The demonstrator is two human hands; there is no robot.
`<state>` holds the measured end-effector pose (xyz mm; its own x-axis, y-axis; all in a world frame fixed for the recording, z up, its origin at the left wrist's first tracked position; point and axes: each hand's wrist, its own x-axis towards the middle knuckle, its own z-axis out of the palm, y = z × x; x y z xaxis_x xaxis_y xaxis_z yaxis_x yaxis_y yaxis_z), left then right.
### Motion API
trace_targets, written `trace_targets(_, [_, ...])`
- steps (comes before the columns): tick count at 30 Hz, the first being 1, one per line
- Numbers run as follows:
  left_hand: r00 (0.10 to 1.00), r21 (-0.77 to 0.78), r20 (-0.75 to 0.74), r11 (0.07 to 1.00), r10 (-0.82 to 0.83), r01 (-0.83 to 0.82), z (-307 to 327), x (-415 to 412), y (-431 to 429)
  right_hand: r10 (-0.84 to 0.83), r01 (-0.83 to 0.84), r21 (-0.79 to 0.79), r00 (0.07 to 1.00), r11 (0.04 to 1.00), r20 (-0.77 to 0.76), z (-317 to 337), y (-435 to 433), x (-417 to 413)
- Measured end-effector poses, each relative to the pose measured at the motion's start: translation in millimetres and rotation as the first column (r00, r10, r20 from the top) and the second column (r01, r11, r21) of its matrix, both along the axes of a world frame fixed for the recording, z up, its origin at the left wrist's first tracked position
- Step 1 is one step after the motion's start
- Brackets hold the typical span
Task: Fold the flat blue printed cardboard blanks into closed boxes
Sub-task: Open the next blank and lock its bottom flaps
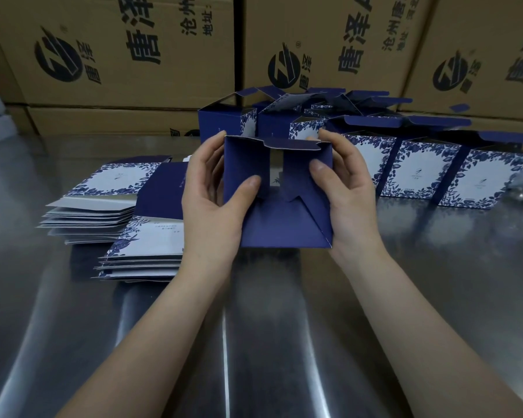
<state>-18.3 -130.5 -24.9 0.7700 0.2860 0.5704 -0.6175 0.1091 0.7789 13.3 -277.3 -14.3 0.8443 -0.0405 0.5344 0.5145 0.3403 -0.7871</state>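
Centrally, above the steel tabletop (284, 327), a half-folded blue box (284, 227) is gripped from both sides: the left hand (215, 188) and the right hand (341, 188) each curl round a side wall, thumbs pressing the inner flaps. Flat blanks (118, 206) lie stacked to the left; open-topped folded boxes (420, 167) stand far right, before brown cartons (133, 40).
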Motion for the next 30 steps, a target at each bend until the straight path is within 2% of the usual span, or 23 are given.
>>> trace_targets(9, [0.999,-0.067,-0.033,0.997,0.043,-0.046,1.1,2.2,-1.7,0.008,-0.008,-0.001,0.999,1.000,-0.050,0.6,0.3,0.0])
trace_targets(16, [0.997,-0.141,-0.068,0.989,0.024,-0.034,0.8,2.2,-0.7,0.001,-0.001,-0.014,1.000,1.000,-0.031,-2.0,2.3,0.3])
trace_targets(23, [0.998,-0.137,-0.062,0.990,0.032,-0.040,0.0,2.5,-0.4,-0.019,0.019,-0.017,1.000,1.000,-0.023,-2.5,2.4,2.0])
trace_targets(30, [0.993,-0.111,-0.055,0.989,-0.101,0.094,1.1,2.5,5.9,0.137,-0.138,-0.029,0.990,0.990,-0.020,0.9,-3.5,2.6])
